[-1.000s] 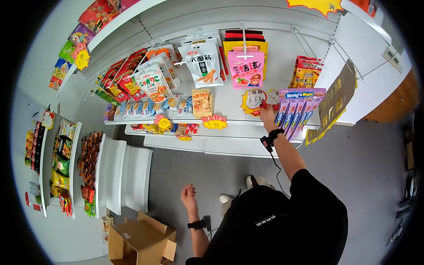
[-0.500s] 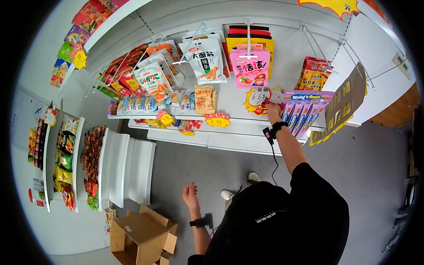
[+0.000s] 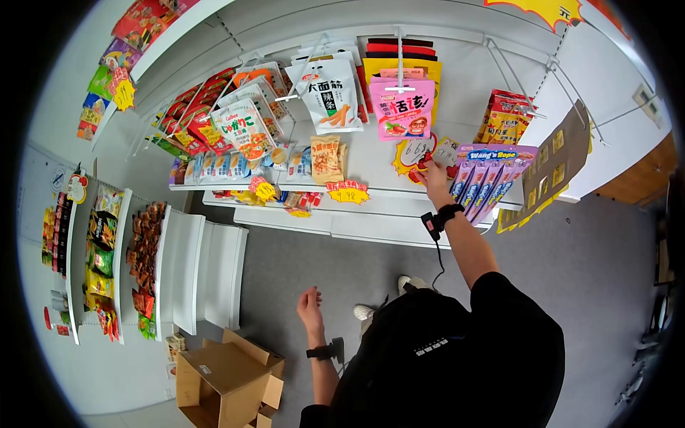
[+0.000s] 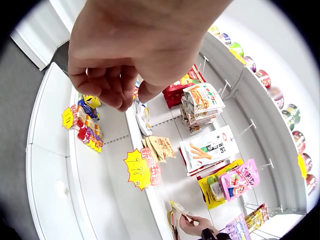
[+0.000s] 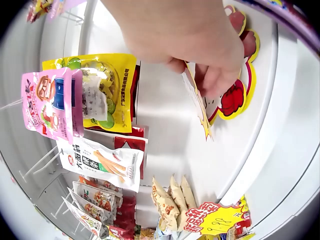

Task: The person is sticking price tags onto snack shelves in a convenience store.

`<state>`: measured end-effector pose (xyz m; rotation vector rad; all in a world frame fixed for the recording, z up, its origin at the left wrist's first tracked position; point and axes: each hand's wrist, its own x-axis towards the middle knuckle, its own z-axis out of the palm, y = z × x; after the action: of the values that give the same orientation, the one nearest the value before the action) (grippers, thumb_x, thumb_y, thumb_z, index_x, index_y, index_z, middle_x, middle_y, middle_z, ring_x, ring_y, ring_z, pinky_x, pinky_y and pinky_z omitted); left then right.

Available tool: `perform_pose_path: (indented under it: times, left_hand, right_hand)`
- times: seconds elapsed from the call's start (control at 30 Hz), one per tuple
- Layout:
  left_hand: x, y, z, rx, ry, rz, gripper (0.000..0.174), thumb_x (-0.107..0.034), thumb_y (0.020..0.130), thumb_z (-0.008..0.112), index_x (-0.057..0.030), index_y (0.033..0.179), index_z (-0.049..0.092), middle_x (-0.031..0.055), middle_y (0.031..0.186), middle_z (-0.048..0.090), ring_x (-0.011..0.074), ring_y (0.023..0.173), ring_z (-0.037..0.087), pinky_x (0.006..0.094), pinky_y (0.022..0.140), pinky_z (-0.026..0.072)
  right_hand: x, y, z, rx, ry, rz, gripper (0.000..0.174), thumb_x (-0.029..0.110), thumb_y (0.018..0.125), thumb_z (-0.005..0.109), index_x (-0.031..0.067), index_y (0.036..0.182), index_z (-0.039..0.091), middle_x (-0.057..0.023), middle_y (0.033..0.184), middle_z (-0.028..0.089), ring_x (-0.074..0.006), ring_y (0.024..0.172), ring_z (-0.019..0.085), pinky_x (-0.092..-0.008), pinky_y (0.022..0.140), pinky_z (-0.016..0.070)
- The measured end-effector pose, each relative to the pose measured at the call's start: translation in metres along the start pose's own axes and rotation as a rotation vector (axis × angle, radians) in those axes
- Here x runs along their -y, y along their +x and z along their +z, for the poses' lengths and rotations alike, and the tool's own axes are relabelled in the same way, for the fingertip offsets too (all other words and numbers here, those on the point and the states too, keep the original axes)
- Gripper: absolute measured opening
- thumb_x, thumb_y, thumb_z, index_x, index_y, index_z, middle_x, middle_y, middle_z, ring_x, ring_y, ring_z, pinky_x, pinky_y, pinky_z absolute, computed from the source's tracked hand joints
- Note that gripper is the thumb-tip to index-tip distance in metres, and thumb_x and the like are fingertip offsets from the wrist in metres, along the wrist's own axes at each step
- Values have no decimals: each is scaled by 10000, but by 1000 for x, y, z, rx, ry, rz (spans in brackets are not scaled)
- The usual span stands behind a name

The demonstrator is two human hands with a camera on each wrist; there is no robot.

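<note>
A right hand (image 3: 436,178) pinches one price card (image 3: 412,158) over the shelf (image 3: 389,187), near the purple packs (image 3: 489,182), while a left hand (image 3: 310,310) hangs free in front, its fingers loosely curled. The right-wrist view turns the card nearly edge-on and counts three tan packs (image 5: 166,204) to the head view's two; only the head view takes in one cardboard box (image 3: 221,367) on the floor.

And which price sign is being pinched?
The spiky sign in the right hand, tilted nearly edge-on in its wrist view; the 9.98 sign sits apart, untouched.
</note>
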<state>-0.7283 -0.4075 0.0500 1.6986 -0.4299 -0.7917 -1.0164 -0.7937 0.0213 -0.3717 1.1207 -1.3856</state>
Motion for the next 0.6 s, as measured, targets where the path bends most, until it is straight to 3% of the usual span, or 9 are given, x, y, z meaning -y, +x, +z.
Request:
perform_pose_path:
  times: [0.13,0.23,0.33,0.47,0.6]
  left_hand:
    - [0,3,9,39,-14,11,216,-221,902,590,-17,929,658,15,794,609,79,698,508,230,623,395]
    - [-3,5,15,67,-6,30,217,-224,902,592,-19,929,656,16,795,610,79,700,509,231,625,396]
    - [-5,10,21,103,3,42,216,-223,902,593,-19,932,656,17,796,612,76,702,510,229,624,395]
    - [-10,14,33,160,17,52,229,-229,914,577,-17,948,654,9,804,606,70,698,499,215,619,391]
    - [-16,17,47,193,19,70,224,-217,905,587,-7,942,655,18,799,615,73,698,509,222,621,392]
  right_hand:
    - [14,-27,4,91,83,-41,164,103,794,566,3,924,556,-71,866,554,-219,846,589,-327,735,558]
    - [16,-34,3,140,20,-89,110,100,804,574,24,877,542,-44,847,550,-162,820,571,-280,717,524]
    - [4,-20,-10,212,-442,-335,88,80,817,593,35,852,525,-20,822,541,-105,777,540,-239,677,469]
    - [-14,-14,-11,315,-288,-478,111,38,837,612,49,843,502,-13,776,541,-89,717,528,-229,643,437]
    - [-6,-25,-9,199,-311,-310,118,73,843,615,66,869,501,-15,810,567,-88,717,551,-232,619,449]
